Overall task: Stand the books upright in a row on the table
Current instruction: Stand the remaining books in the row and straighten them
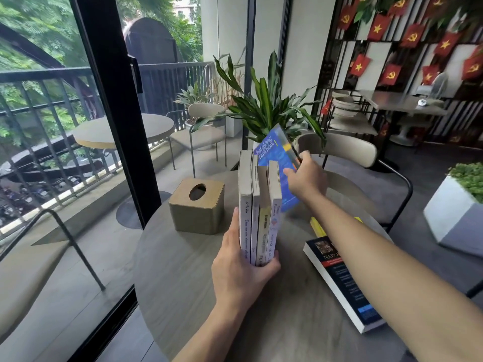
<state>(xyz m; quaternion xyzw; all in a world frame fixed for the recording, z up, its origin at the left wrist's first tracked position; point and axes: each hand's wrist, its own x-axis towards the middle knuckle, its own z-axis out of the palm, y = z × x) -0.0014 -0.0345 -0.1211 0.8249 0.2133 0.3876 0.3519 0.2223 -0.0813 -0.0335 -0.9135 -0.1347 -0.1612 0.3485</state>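
Several pale-spined books (258, 212) stand upright together in the middle of the round grey table (183, 278). My left hand (243, 267) clasps their near lower end, thumb on the left cover, fingers round the right. My right hand (305, 178) grips a blue book (274, 152) by its right edge; the book is tilted, leaning at the right side of the row, its lower part hidden behind the standing books. A thick dark book (342, 280) lies flat at the right of the table. A yellow book (317, 227) lies flat beyond it, mostly under my right forearm.
A tan tissue box (196, 207) sits on the table left of the row. A grey chair (352, 152) and a potted plant (266, 105) stand behind the table. A glass door with a black frame (117, 100) is on the left, and a white planter (454, 210) on the right.
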